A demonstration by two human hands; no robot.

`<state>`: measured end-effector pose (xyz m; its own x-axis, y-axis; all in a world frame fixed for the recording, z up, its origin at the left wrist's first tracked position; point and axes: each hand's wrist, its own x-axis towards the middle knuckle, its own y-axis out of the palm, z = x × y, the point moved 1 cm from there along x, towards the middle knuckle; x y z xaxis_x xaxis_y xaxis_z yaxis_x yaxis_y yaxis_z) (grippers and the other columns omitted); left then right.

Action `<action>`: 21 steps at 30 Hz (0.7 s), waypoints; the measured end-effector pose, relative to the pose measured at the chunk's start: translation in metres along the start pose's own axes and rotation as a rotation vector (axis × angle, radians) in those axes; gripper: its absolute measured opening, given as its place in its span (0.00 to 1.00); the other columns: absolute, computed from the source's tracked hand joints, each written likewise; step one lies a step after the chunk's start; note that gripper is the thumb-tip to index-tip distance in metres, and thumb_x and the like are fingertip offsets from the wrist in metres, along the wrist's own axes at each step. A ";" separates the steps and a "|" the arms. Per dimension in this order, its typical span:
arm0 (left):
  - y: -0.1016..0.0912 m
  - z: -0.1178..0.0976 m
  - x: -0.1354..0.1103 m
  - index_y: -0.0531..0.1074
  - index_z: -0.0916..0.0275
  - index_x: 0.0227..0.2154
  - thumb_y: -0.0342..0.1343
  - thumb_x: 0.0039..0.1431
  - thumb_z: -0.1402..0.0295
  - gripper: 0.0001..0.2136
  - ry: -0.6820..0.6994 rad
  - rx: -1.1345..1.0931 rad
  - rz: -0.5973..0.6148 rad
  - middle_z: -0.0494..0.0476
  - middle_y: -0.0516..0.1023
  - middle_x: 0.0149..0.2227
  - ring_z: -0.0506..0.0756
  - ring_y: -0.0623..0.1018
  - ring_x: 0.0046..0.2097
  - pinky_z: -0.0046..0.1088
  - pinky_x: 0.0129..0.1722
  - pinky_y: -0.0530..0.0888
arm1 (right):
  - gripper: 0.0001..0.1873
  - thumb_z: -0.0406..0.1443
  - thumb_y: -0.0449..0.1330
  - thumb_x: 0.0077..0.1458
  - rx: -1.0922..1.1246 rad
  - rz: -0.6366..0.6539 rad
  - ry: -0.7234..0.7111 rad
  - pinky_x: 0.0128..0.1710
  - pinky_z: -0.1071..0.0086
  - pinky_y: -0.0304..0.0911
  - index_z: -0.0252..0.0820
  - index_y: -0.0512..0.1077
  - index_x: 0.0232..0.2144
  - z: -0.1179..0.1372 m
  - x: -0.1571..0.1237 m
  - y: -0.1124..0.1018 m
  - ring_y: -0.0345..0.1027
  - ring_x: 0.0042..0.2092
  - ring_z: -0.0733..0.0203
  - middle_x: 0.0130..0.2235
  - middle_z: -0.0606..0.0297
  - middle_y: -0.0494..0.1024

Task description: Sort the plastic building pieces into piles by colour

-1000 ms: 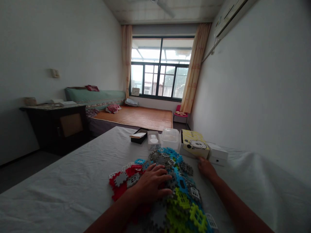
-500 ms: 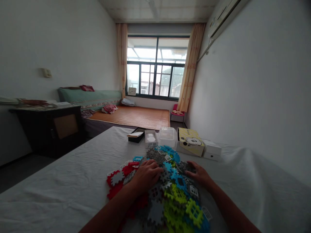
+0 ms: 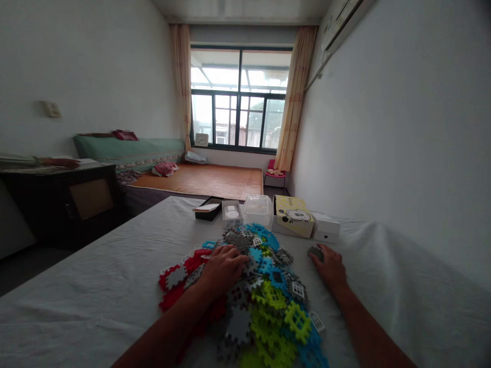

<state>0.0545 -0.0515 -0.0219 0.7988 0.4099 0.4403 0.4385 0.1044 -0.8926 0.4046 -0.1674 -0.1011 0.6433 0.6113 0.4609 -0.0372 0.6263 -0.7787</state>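
A pile of toothed plastic building pieces in red, grey, blue and lime green lies in front of me on the white cloth. My left hand [image 3: 226,263] rests on the pile's upper left part, fingers bent down over grey pieces; whether it grips one is hidden. To the right of the pile, just above the cloth, my right hand [image 3: 329,265] is closed on a dark grey building piece [image 3: 315,252]. Close to the left hand are a red piece [image 3: 195,261] and a blue piece [image 3: 264,265]. Nearer to me lies a green window-shaped piece [image 3: 298,322].
Along the far side of the cloth [image 3: 115,276] stand a black open box [image 3: 209,210], a small white box [image 3: 232,221], a clear plastic container [image 3: 258,207], a yellow cartoon box [image 3: 293,217] and another white box [image 3: 326,229]. Another person's hand [image 3: 63,162] rests on the dark cabinet at left.
My right hand has moved right, off the pile, with a dark grey piece in its fingers. The left hand stays on the pile. The view has shifted slightly.
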 end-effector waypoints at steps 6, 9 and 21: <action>0.000 -0.001 0.000 0.72 0.52 0.42 0.48 0.61 0.69 0.11 -0.013 0.065 0.001 0.53 0.73 0.36 0.55 0.69 0.45 0.36 0.48 0.64 | 0.21 0.44 0.49 0.54 0.327 0.150 -0.156 0.46 0.63 0.63 0.41 0.71 0.45 0.039 -0.006 -0.007 0.69 0.45 0.55 0.44 0.57 0.76; 0.002 0.000 0.000 0.72 0.53 0.42 0.48 0.61 0.69 0.11 -0.004 0.071 -0.010 0.53 0.73 0.36 0.55 0.69 0.45 0.36 0.48 0.64 | 0.19 0.44 0.49 0.55 0.414 0.276 -0.268 0.43 0.65 0.64 0.43 0.73 0.41 0.058 -0.017 -0.007 0.71 0.42 0.57 0.41 0.60 0.78; 0.013 0.004 -0.002 0.71 0.52 0.43 0.48 0.61 0.70 0.11 -0.002 0.054 -0.055 0.53 0.72 0.36 0.56 0.68 0.47 0.38 0.50 0.63 | 0.22 0.31 0.47 0.55 -0.248 0.302 -0.185 0.51 0.67 0.56 0.42 0.67 0.51 0.040 0.038 0.002 0.61 0.52 0.55 0.52 0.60 0.71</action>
<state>0.0570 -0.0476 -0.0350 0.7733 0.4042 0.4886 0.4585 0.1758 -0.8711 0.3982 -0.1238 -0.0680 0.4831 0.8398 0.2474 -0.0037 0.2846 -0.9586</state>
